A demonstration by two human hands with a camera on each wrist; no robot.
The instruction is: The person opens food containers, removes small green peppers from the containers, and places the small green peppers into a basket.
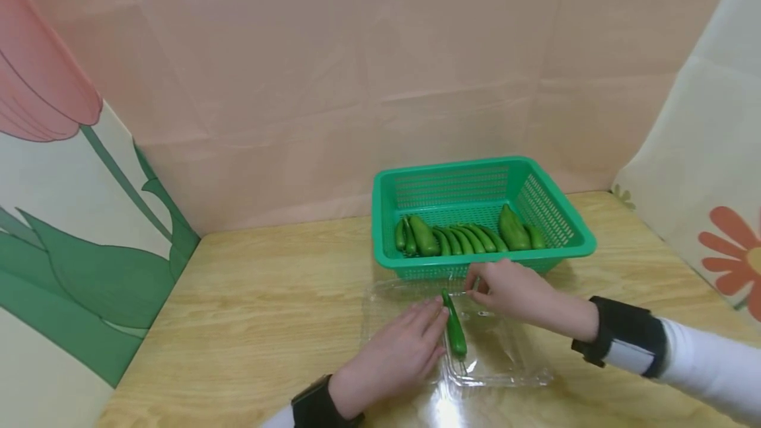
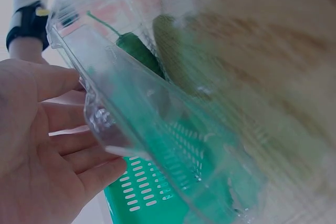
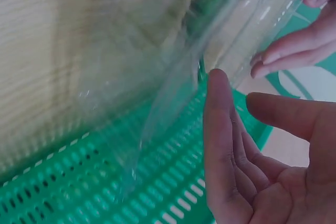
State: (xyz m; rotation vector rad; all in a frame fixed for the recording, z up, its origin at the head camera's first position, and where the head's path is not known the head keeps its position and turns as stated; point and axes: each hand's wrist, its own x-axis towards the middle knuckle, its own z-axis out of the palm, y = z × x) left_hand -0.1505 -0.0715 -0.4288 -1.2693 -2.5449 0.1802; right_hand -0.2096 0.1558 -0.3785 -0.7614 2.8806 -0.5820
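Observation:
A clear plastic clamshell container [image 1: 499,355] lies opened out on the table. One slim green chili pepper [image 1: 455,332] rests in its right half, stem pointing toward the basket. My left hand [image 1: 404,345] reaches in from the front left, fingers extended beside the pepper; in the left wrist view its fingertips are at the container's rim [image 2: 97,90]. At the back edge of the right half is my right hand [image 1: 514,289]. The right wrist view shows its thumb and forefinger apart, the other fingers loosely bent, and nothing between them.
Behind the container stands a green plastic basket [image 1: 484,259] with several green peppers [image 1: 470,238] lined up along its near side. A pink backdrop [image 1: 297,84] rises behind the wooden table [image 1: 255,302], with flower-printed sheets at left and right.

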